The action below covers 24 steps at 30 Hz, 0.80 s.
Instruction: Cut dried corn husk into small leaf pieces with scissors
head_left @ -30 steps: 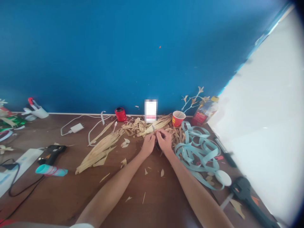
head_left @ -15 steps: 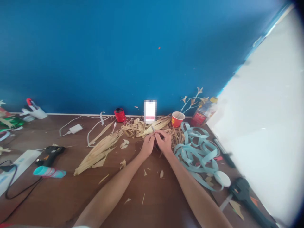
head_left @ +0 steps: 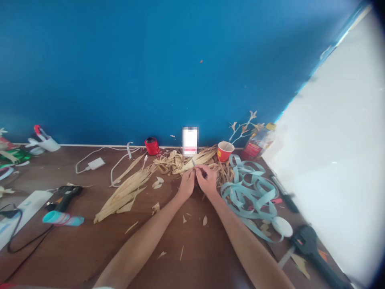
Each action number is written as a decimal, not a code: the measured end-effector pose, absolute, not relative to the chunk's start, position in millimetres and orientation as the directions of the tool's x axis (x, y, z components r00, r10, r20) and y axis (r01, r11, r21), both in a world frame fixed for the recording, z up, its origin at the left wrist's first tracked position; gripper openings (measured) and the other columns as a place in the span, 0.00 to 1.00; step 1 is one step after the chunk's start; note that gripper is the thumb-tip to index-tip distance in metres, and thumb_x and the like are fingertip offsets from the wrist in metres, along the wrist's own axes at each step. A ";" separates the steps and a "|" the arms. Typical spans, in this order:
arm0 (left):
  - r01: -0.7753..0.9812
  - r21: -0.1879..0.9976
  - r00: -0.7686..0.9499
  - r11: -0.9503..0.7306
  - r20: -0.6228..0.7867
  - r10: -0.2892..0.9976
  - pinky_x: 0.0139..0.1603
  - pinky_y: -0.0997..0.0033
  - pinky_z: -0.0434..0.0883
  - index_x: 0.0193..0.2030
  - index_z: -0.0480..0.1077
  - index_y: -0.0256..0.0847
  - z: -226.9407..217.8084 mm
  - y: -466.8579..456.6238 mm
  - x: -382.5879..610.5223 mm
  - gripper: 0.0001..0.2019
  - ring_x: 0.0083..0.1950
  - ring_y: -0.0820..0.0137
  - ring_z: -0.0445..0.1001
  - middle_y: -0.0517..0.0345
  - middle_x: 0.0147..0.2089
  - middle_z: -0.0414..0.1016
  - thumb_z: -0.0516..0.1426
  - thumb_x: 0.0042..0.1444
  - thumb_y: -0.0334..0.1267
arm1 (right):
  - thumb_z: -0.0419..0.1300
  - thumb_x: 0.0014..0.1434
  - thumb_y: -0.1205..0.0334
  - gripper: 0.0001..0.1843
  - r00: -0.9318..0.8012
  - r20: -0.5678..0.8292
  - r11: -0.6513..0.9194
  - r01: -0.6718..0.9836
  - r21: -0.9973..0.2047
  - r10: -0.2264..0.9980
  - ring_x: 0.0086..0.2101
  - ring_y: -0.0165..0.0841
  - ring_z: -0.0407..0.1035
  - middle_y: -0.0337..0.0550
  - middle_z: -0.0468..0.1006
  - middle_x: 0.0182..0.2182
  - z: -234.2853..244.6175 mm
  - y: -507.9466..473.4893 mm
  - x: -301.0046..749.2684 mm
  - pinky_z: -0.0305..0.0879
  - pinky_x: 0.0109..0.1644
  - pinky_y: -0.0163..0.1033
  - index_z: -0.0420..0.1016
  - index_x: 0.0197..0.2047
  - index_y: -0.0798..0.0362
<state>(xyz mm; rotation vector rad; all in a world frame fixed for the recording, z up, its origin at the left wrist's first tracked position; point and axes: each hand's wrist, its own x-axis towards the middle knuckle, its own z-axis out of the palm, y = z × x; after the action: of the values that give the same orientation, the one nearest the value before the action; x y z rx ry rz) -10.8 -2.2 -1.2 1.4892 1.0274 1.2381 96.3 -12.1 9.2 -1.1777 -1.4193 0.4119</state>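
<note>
Fingertips pressed together, my left hand (head_left: 187,182) and my right hand (head_left: 207,178) meet over the middle of the table. A small pale tip (head_left: 193,162) pokes up between them; the rest of what they grip is hidden by the fingers, and its kind cannot be made out. Just beyond the hands lies a heap of dried corn husks (head_left: 177,163). To the left, a longer bundle of husks (head_left: 126,192) is spread on the wood. Several small cut petal pieces (head_left: 157,183) lie near my left hand.
Right of my hands sit a red paper cup (head_left: 225,152), tangled light-blue ribbon (head_left: 255,188) and a glue gun (head_left: 309,241). A red round container (head_left: 152,146) and a white charger (head_left: 96,163) stand left, with another glue gun (head_left: 67,194) and a power strip (head_left: 27,212).
Almost nothing differs. The fingers of my right hand have shifted slightly against the left, and both hands stay in the same place.
</note>
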 end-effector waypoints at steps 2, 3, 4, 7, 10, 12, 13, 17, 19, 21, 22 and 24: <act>0.017 0.983 0.163 -0.185 0.179 0.970 0.32 0.72 0.63 0.32 0.68 0.37 -2.3 -1.8 -10.4 0.14 0.29 0.72 0.64 0.60 0.27 0.67 0.48 0.62 0.43 | 0.55 0.57 0.63 0.10 0.205 0.537 0.431 0.398 -0.810 0.818 0.29 0.32 0.73 0.42 0.81 0.31 9.8 -12.0 97.3 0.68 0.36 0.36 0.78 0.35 0.53; 0.003 0.987 0.175 -0.161 0.158 0.972 0.30 0.73 0.62 0.32 0.68 0.37 -2.8 -1.6 -10.3 0.15 0.28 0.73 0.62 0.61 0.26 0.66 0.49 0.62 0.44 | 0.55 0.57 0.63 0.10 0.205 0.536 0.432 0.395 -0.811 0.819 0.28 0.32 0.72 0.41 0.80 0.30 10.1 -12.0 97.7 0.68 0.35 0.35 0.78 0.34 0.53; -0.009 0.989 0.185 -0.147 0.146 0.972 0.29 0.73 0.61 0.32 0.69 0.37 -3.2 -1.4 -10.2 0.14 0.27 0.73 0.62 0.62 0.26 0.65 0.49 0.61 0.44 | 0.55 0.56 0.63 0.10 0.199 0.535 0.433 0.393 -0.811 0.821 0.27 0.32 0.72 0.41 0.80 0.29 10.5 -12.2 98.2 0.68 0.34 0.35 0.78 0.33 0.53; -0.023 0.988 0.181 -0.156 0.157 0.971 0.31 0.73 0.62 0.32 0.69 0.37 -4.2 -1.2 -10.5 0.13 0.28 0.73 0.62 0.61 0.27 0.66 0.49 0.60 0.41 | 0.54 0.56 0.64 0.10 0.159 0.533 0.444 0.386 -0.809 0.831 0.26 0.31 0.71 0.40 0.79 0.27 12.3 -13.3 98.5 0.67 0.33 0.35 0.78 0.32 0.53; -0.002 0.985 0.161 -0.171 0.169 0.972 0.31 0.73 0.61 0.29 0.67 0.37 -4.3 -1.7 -11.3 0.12 0.28 0.73 0.61 0.61 0.26 0.65 0.48 0.59 0.37 | 0.53 0.57 0.63 0.12 0.138 0.537 0.456 0.379 -0.805 0.832 0.30 0.33 0.73 0.41 0.80 0.29 14.0 -14.4 97.5 0.68 0.36 0.36 0.79 0.33 0.52; 0.022 0.982 0.153 -0.187 0.181 0.971 0.30 0.73 0.60 0.28 0.66 0.37 -4.0 -2.1 -11.9 0.13 0.27 0.73 0.59 0.62 0.24 0.62 0.47 0.60 0.37 | 0.53 0.57 0.63 0.12 0.135 0.539 0.459 0.379 -0.804 0.832 0.31 0.33 0.74 0.42 0.81 0.31 14.0 -14.8 96.5 0.69 0.37 0.36 0.79 0.34 0.52; 0.034 0.979 0.150 -0.203 0.195 0.969 0.31 0.73 0.59 0.27 0.65 0.38 -3.8 -2.2 -12.1 0.13 0.27 0.73 0.59 0.63 0.23 0.61 0.47 0.60 0.37 | 0.53 0.58 0.63 0.13 0.135 0.539 0.459 0.381 -0.803 0.831 0.30 0.33 0.74 0.42 0.81 0.31 13.6 -14.8 96.1 0.69 0.37 0.36 0.79 0.34 0.52; 0.030 0.970 0.156 -0.240 0.233 0.960 0.31 0.73 0.58 0.27 0.65 0.37 -3.9 -1.7 -12.1 0.13 0.28 0.74 0.58 0.63 0.24 0.61 0.47 0.61 0.38 | 0.53 0.57 0.64 0.13 0.137 0.545 0.464 0.381 -0.800 0.827 0.30 0.33 0.74 0.42 0.81 0.30 9.9 -14.7 95.2 0.69 0.36 0.36 0.80 0.35 0.52; -0.005 0.975 0.156 -0.223 0.221 0.963 0.31 0.73 0.58 0.28 0.65 0.37 -4.4 -1.5 -11.7 0.13 0.28 0.74 0.58 0.63 0.24 0.61 0.48 0.61 0.39 | 0.54 0.57 0.64 0.13 0.139 0.545 0.464 0.379 -0.800 0.827 0.31 0.34 0.74 0.42 0.81 0.31 8.4 -14.7 95.1 0.69 0.36 0.37 0.80 0.35 0.52; -0.036 0.982 0.146 -0.186 0.189 0.971 0.29 0.74 0.57 0.28 0.65 0.37 -5.2 -1.6 -11.1 0.13 0.26 0.74 0.57 0.64 0.23 0.60 0.48 0.61 0.40 | 0.54 0.57 0.64 0.13 0.137 0.542 0.462 0.379 -0.802 0.829 0.31 0.34 0.74 0.42 0.82 0.31 7.6 -14.8 95.0 0.69 0.36 0.37 0.81 0.35 0.52; -0.043 0.985 0.140 -0.170 0.174 0.975 0.29 0.74 0.57 0.28 0.65 0.37 -5.5 -1.7 -10.9 0.13 0.26 0.75 0.56 0.64 0.23 0.59 0.49 0.61 0.41 | 0.54 0.57 0.64 0.13 0.134 0.540 0.461 0.378 -0.803 0.831 0.31 0.34 0.74 0.42 0.82 0.31 7.6 -14.8 95.0 0.69 0.36 0.37 0.81 0.36 0.52; -0.048 0.987 0.127 -0.156 0.161 0.979 0.29 0.74 0.57 0.29 0.65 0.37 -5.7 -2.1 -10.7 0.13 0.26 0.75 0.56 0.64 0.23 0.59 0.50 0.61 0.43 | 0.54 0.57 0.64 0.13 0.128 0.541 0.466 0.370 -0.804 0.831 0.29 0.33 0.74 0.42 0.81 0.31 8.0 -14.8 94.9 0.69 0.35 0.36 0.81 0.37 0.52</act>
<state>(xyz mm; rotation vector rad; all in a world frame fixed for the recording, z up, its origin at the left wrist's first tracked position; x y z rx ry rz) -10.7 -2.1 -5.7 1.3556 1.0044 1.2426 94.9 -14.8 8.0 -1.1150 -1.4714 0.4642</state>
